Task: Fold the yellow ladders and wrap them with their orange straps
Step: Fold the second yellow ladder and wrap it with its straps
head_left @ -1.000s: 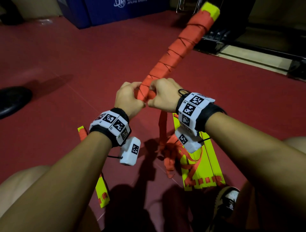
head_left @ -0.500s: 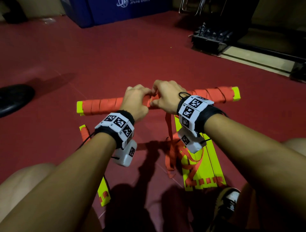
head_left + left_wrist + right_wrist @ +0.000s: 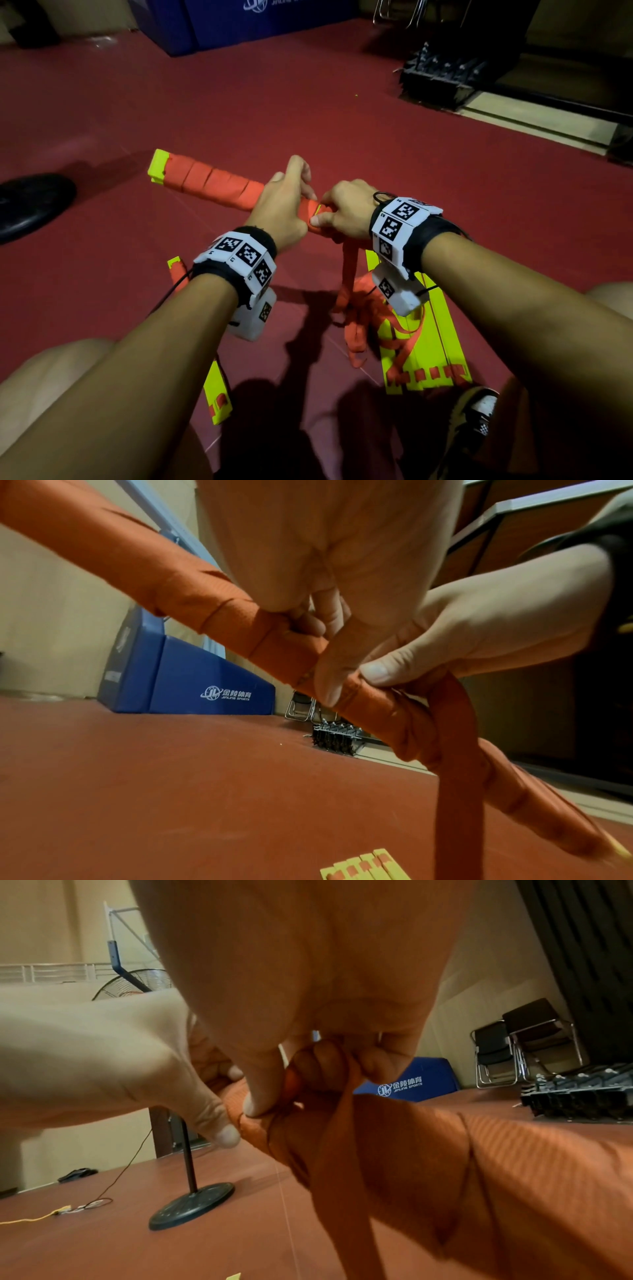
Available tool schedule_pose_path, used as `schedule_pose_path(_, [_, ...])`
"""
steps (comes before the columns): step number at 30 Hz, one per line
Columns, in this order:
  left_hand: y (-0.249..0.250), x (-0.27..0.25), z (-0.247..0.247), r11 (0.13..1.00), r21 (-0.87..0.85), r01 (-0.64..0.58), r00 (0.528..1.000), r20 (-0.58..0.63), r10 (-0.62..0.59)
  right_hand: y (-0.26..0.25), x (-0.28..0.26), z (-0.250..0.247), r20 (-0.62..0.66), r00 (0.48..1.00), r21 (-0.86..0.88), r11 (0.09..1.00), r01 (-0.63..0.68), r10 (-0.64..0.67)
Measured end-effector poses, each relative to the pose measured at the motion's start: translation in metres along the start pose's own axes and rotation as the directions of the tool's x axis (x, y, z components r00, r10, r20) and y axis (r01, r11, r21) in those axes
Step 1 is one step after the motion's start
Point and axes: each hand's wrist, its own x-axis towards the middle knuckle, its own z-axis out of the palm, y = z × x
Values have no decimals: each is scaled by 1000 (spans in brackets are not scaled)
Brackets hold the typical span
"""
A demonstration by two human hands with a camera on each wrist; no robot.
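The wrapped ladder [image 3: 212,183] is held above the floor [image 3: 308,113], pointing toward 10 o'clock. It is gripped by the left hand [image 3: 281,209], seemingly to steady it, while the strap [image 3: 349,270] is pinched against it by the right hand [image 3: 342,214], probably for tucking.

floor [image 3: 239,102]: dark red | blue mat [image 3: 205,683] by beige wall [image 3: 51,601] | folding chairs [image 3: 527,1045] | pedestal fan [image 3: 137,985], rm dim

Folded yellow plastic ladder bundle [image 3: 158,167], being held above floor, wrapped in orange fabric strap [image 3: 212,181]; loose tail [image 3: 349,270] hanging.
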Motion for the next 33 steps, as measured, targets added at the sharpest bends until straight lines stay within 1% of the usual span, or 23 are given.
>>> schedule_pose_path(3, [-1,1,-1,999,37,-30,999,24,29,1,0,1,12,1000,11,1000,22,-22])
schedule_pose_path(8, [4,2,-4,992,93,-87,996,34,84,4,-1,0,6,1000,33,999,13,-13])
schedule_pose_path(12, [5,2,-6,987,81,-138,990,33,136,4,-2,0,0,999,30,999,36,-36])
schedule_pose_path(14, [6,3,-6,991,31,-131,991,31,130,5,-1,5,-17,1000,8,1000,26,-26])
schedule_pose_path(16, [5,4,-6,992,-115,-60,998,-2,60,5,0,10,-24,1000,-9,1000,8,-8])
schedule_pose_path(18, [2,7,-7,974,-222,35,994,-89,-56,5,-1,12,-26,1000,-5,1000,-5,5])
schedule_pose_path(20, [-2,10,-9,959,-242,151,966,-170,-195,5,-2,10,-43,999,16,1000,-8,9])
schedule_pose_path(21, [-4,10,-10,949,-230,214,949,-181,-258,4,-2,8,-61,998,29,1000,-6,8])
schedule_pose_path(23, [-7,8,-8,924,-213,319,922,-158,-355,4,-3,5,-97,995,49,999,-7,12])
schedule_pose_path(24, [-8,8,-6,903,-229,362,910,-124,-396,5,-3,5,-108,994,61,998,-10,17])
schedule_pose_path(25, [-8,8,-3,876,-266,403,899,-65,-433,5,-3,4,-113,993,72,997,-12,20])
schedule_pose_path(27, [-5,7,2,800,-384,460,881,89,-464,3,-4,3,-118,993,84,996,3,7])
schedule_pose_path(28, [-2,7,4,756,-452,474,875,148,-460,2,-4,2,-123,992,81,997,20,-10])
schedule_pose_path(29, [1,7,4,716,-510,476,873,178,-454,1,-5,1,-127,991,78,996,42,-32])
schedule_pose_path(30, [3,7,4,702,-541,464,879,178,-443,0,-5,-1,-130,990,76,995,62,-52])
schedule_pose_path(33, [3,5,3,738,-554,386,915,124,-385,2,-6,-6,-123,989,80,992,96,-85])
